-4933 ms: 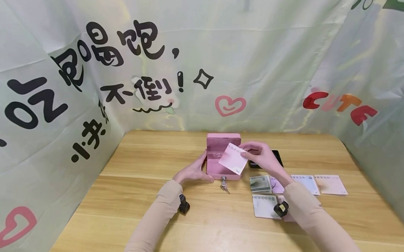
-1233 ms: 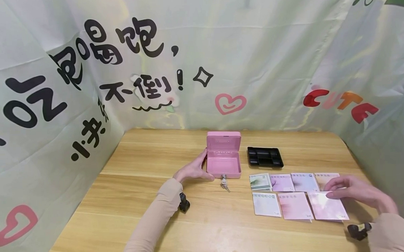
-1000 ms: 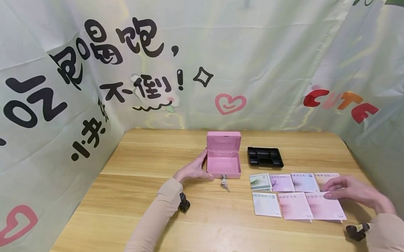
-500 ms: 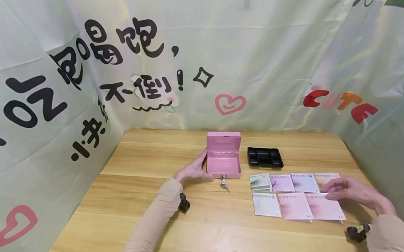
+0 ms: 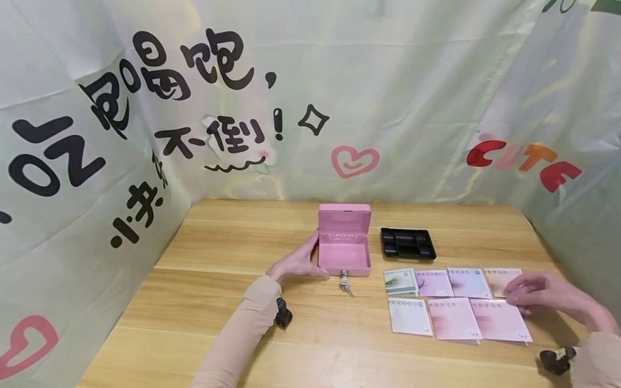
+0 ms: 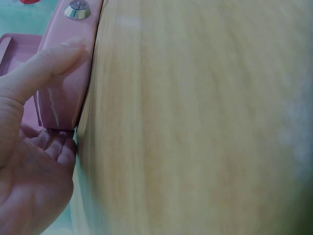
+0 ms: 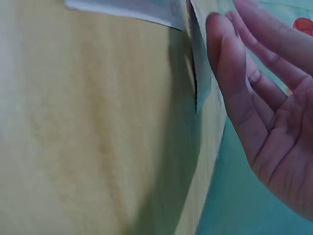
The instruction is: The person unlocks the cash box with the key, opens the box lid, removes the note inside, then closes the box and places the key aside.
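My left hand (image 5: 298, 262) grips the left front corner of a small pink cash box (image 5: 343, 253), whose lid is raised. In the left wrist view the thumb lies along the box's front wall (image 6: 66, 73), and the other fingers bend at its side. Keys (image 5: 345, 285) hang from the front lock. My right hand (image 5: 555, 295) is at the upper right corner of a folded pink banknote (image 5: 501, 323), the rightmost in the front row. The right wrist view shows its thumb beside the note's edge (image 7: 199, 73), fingers loosely bent with nothing between them.
More folded notes lie in two rows, among them a green note (image 5: 400, 283), a purple note (image 5: 433, 283), a blue note (image 5: 467, 282) and a pale note (image 5: 409, 316). A black compartment tray (image 5: 407, 245) sits right of the box. Printed cloth (image 5: 415, 99) hangs behind the table.
Earlier the right hand held a pink banknote over the box; now a pink note lies at the front row's right end. Just now the right hand has shifted slightly right. The left hand stays put.
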